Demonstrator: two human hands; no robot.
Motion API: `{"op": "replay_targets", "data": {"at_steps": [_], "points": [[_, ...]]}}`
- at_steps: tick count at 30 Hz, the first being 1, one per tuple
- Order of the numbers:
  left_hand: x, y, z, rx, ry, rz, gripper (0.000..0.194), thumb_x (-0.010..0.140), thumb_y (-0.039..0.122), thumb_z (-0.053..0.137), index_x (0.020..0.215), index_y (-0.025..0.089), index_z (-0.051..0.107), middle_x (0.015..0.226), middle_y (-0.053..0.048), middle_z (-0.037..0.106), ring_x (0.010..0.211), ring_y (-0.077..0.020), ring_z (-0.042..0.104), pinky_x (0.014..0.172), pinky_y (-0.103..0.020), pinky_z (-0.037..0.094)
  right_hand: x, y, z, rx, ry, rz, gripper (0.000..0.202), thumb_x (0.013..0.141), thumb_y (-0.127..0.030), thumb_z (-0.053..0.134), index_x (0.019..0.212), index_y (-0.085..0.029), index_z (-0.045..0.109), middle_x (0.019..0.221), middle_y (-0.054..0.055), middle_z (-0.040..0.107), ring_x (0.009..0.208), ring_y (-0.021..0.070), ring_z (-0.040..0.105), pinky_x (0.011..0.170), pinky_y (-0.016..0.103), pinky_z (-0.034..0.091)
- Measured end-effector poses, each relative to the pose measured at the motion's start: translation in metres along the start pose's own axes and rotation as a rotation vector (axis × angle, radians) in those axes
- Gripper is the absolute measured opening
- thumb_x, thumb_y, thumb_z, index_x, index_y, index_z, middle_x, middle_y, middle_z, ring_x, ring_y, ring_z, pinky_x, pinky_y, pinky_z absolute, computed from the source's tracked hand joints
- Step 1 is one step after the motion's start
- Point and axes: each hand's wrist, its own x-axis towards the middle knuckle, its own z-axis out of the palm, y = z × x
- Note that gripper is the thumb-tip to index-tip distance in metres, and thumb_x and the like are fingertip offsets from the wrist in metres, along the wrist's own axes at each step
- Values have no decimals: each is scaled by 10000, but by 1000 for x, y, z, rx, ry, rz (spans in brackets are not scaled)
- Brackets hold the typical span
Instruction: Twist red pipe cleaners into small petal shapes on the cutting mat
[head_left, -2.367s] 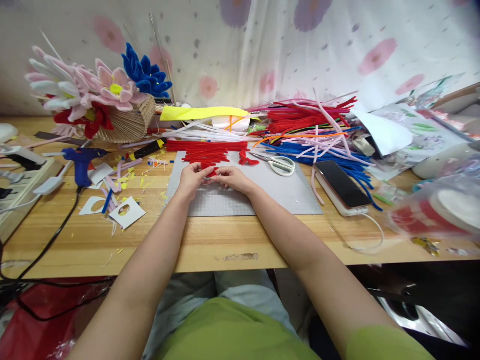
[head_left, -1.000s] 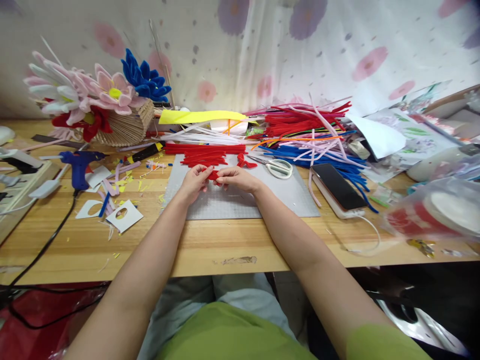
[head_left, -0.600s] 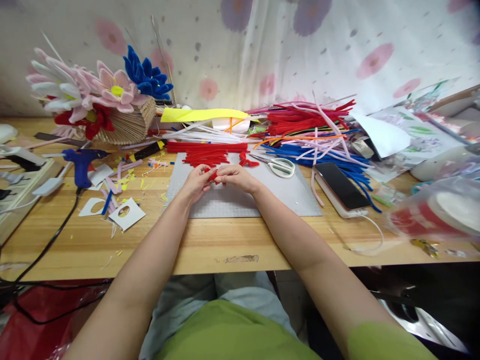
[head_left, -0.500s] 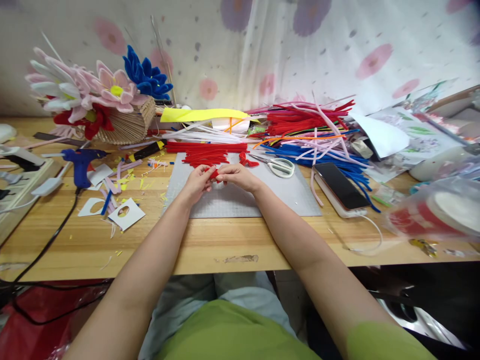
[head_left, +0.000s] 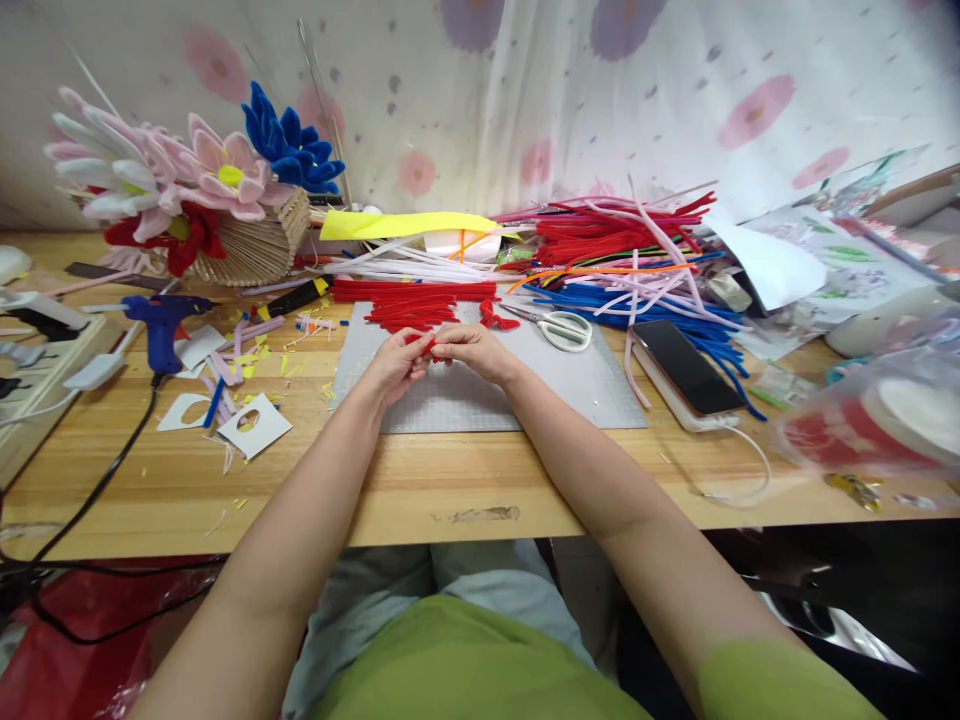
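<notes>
Over the grey cutting mat (head_left: 480, 405), my left hand (head_left: 397, 365) and my right hand (head_left: 476, 350) meet, both closed on a small red fuzzy piece (head_left: 422, 344). Fingers hide most of that piece. Just beyond them lies a row of red pipe cleaners (head_left: 412, 300) on the mat's far part. A bent red piece (head_left: 497, 316) rests right of the row, beside scissors with pale handles (head_left: 564, 331).
Left are a blue glue gun (head_left: 163, 325), white cards with holes (head_left: 255, 427) and a bunch of fuzzy flowers (head_left: 225, 175). Coloured pipe cleaners (head_left: 615, 240) lie behind. A phone (head_left: 686, 368) and a bagged cup (head_left: 870, 420) stand right.
Both hands remain together on the red piece, with only slight finger movement. The view has shifted slightly.
</notes>
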Motion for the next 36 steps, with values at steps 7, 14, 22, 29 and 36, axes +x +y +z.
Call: {"op": "replay_targets", "data": {"at_steps": [7,14,22,29,36], "points": [[1,3,-1,63,14,91,363,609,369,766,725,165,490,460,77,438,372,-25,357,339,-141,234,0,-6,-2,-15,-29,38,346,690,-475,668,653,-134,627,668,1,542,620,86,471,580,223,398],[8,0,-10,301,148,364,241,696,295,684,785,199,481,434,105,405,311,-39,315,321,-168,219,-2,-1,-3,-12,-100,148,327,694,-442,668,653,-122,612,656,-10,533,586,73,477,549,206,407],[5,0,-10,337,64,260,230,653,277,690,715,177,492,423,84,439,317,-42,311,322,-173,237,-1,10,-4,-20,-109,129,307,674,-418,683,696,-113,651,699,6,570,596,83,503,554,220,431],[-3,9,-4,275,94,166,248,611,238,706,633,165,470,414,62,458,321,-32,311,321,-163,214,1,7,-2,-95,-118,109,306,677,-429,674,696,-125,653,695,9,583,600,90,506,557,220,427],[-3,14,-9,292,39,169,200,604,225,695,689,158,526,485,58,474,361,-35,343,331,-157,259,1,10,1,-68,-118,106,330,696,-458,655,698,-130,623,709,9,551,633,94,496,560,213,428]]}}
